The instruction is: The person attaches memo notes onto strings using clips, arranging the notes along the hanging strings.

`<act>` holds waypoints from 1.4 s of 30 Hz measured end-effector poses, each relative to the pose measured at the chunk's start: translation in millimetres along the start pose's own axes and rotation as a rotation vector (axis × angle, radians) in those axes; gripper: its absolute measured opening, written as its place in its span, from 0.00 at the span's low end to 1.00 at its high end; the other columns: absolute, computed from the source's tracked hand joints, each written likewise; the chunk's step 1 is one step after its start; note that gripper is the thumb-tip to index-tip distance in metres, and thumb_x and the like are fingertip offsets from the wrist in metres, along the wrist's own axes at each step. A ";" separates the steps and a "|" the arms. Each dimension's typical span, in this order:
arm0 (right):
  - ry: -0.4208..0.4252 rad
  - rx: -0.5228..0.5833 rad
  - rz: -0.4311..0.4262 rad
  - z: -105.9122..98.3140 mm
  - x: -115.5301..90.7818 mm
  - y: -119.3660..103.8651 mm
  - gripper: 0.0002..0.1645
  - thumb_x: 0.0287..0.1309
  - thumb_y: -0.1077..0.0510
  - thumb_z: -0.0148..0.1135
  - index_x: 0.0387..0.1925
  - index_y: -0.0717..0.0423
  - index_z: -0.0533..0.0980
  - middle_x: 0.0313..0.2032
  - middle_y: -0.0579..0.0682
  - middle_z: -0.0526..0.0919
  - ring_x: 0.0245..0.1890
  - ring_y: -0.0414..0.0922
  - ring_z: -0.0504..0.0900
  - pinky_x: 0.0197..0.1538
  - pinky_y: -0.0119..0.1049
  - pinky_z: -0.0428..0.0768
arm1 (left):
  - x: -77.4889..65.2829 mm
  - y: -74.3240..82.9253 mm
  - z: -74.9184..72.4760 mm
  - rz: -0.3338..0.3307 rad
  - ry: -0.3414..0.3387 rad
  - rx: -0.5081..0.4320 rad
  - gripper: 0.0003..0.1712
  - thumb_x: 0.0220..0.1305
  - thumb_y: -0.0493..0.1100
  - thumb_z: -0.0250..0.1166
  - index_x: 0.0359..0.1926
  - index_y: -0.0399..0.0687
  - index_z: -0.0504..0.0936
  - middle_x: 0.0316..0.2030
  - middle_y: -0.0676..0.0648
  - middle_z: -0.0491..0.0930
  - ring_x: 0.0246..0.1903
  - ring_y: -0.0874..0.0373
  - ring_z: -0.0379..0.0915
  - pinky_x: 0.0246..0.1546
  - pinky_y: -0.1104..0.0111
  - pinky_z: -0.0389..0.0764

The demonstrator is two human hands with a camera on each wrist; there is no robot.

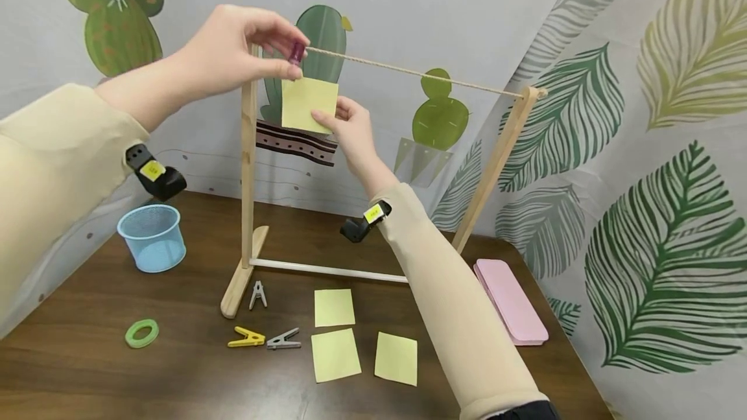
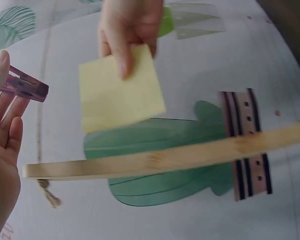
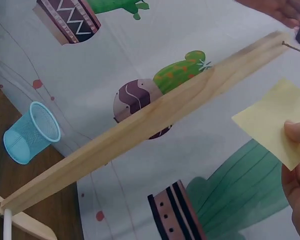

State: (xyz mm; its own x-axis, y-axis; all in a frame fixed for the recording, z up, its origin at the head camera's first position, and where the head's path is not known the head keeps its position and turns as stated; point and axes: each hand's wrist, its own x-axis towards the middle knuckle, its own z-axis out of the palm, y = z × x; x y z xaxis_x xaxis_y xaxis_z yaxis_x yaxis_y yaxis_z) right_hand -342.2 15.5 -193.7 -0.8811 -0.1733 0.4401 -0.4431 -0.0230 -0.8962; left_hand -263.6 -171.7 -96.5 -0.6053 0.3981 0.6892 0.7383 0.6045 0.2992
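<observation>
Near the left end of the rope (image 1: 408, 70), my left hand (image 1: 236, 50) pinches a purple clothespin (image 1: 297, 53) between thumb and fingers. The left wrist view shows the clothespin (image 2: 27, 87) close beside the rope; whether it touches the rope I cannot tell. My right hand (image 1: 353, 128) holds a yellow sticky note (image 1: 306, 104) by its lower right part, thumb on the front. In the head view this note appears just below the clothespin. The left wrist view has a gap between the note (image 2: 117, 90) and the clothespin.
The rope spans a wooden frame (image 1: 248, 174) with a white bottom bar (image 1: 327, 269). On the table lie yellow notes (image 1: 336, 355), a yellow clothespin (image 1: 248, 337), grey clothespins (image 1: 283, 339) and a green tape roll (image 1: 142, 334). A blue mesh cup (image 1: 154, 242) stands left, a pink case (image 1: 511, 301) right.
</observation>
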 end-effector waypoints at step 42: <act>-0.010 0.078 -0.047 30.8 13.0 -28.9 0.18 0.57 0.67 0.67 0.49 0.70 0.78 0.44 0.64 0.85 0.35 0.39 0.82 0.42 0.29 0.81 | 30.5 5.8 -3.0 -0.486 0.404 -0.506 0.02 0.57 0.41 0.72 0.31 0.53 0.91 0.28 0.61 0.86 0.37 0.69 0.76 0.46 0.76 0.72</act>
State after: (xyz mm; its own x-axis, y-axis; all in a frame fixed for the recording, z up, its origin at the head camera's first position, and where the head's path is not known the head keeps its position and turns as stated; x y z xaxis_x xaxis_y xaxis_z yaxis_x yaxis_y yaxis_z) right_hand -335.8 -16.4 -163.8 -0.8576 -0.1802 0.4817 -0.4696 -0.1076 -0.8763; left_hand -276.9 -158.1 -71.7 -0.8105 -0.1676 0.5612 0.5238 0.2214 0.8226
